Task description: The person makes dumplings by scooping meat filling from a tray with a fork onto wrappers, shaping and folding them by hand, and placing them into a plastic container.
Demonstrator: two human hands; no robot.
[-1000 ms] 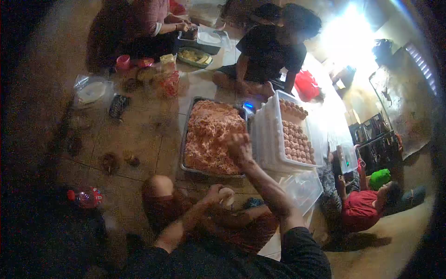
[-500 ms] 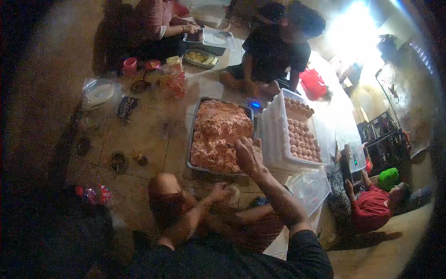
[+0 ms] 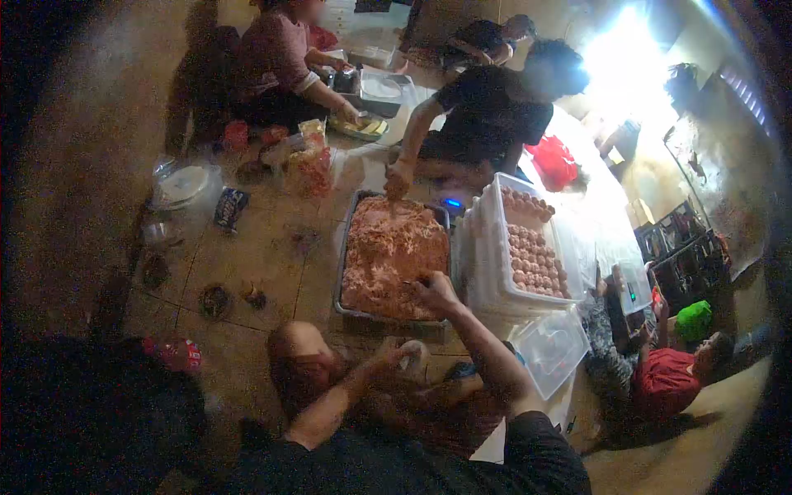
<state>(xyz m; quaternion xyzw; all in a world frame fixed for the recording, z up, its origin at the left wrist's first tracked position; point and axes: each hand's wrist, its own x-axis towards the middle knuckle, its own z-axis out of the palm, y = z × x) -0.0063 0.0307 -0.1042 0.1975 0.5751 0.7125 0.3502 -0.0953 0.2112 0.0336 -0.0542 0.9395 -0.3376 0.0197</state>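
Note:
A deep metal tray (image 3: 339, 272) heaped with pinkish-brown minced mixture (image 3: 384, 256) lies in front of me. My right hand (image 3: 439, 293) is at its near right corner, fingers curled down into the mixture. Closer to my lap, my left hand (image 3: 394, 355) is closed round a small whitish round thing (image 3: 415, 353) whose kind I cannot make out. At the tray's far edge, a co-worker's hand (image 3: 399, 177) reaches into the mixture. Right of the tray, a white plastic container (image 3: 499, 247) holds rows of rolled balls (image 3: 535, 256) of similar colour.
A clear lid (image 3: 551, 351) leans by the container. Left on the tiles are a dark packet (image 3: 232, 208), a lidded tub (image 3: 181, 186) and plastic bags (image 3: 309, 169). Another person works at an oval dish (image 3: 360, 126) at the back; one in red (image 3: 667, 378) sits right.
My right hand has moved down and slightly left onto the mixture. The co-worker's arm now stretches to the tray's far edge. The person at the back has reached to the oval dish.

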